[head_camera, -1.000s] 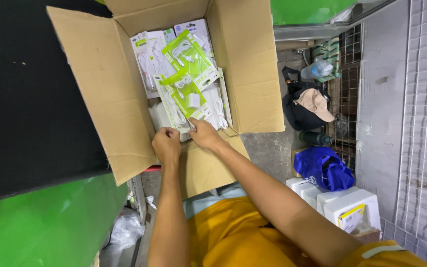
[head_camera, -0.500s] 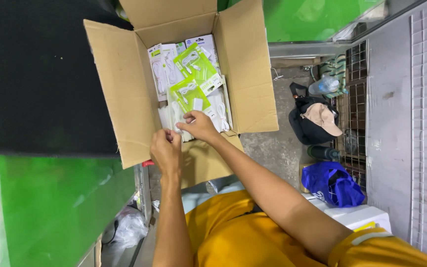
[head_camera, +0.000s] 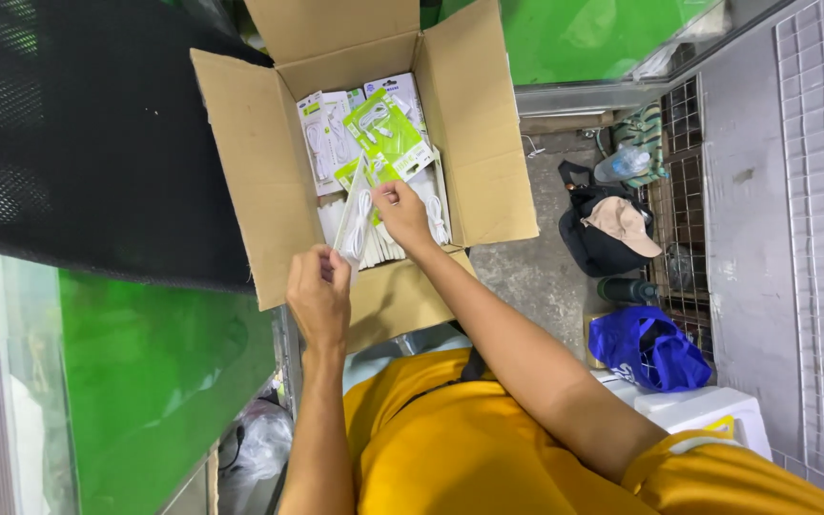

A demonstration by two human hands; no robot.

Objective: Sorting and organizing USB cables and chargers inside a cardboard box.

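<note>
An open cardboard box (head_camera: 257, 181) stands in front of me, filled with several green-and-white cable packets (head_camera: 385, 133) and clear bags of white cable. A clear plastic bag with a coiled white cable (head_camera: 356, 225) is stretched between my two hands above the box's near edge. My left hand (head_camera: 319, 294) grips its lower end. My right hand (head_camera: 402, 212) pinches its upper end, just over the packets inside the box.
A black mesh panel (head_camera: 78, 143) and a green board (head_camera: 145, 372) lie to the left. On the grey floor at the right sit a black bag with a beige cap (head_camera: 612, 229), a blue bag (head_camera: 650, 348), a white container (head_camera: 698, 410) and a wire grid (head_camera: 822, 219).
Both hands have lifted the clear cable bag up out of the box and drawn it out between them. The view has shifted, so the box sits higher and farther right.
</note>
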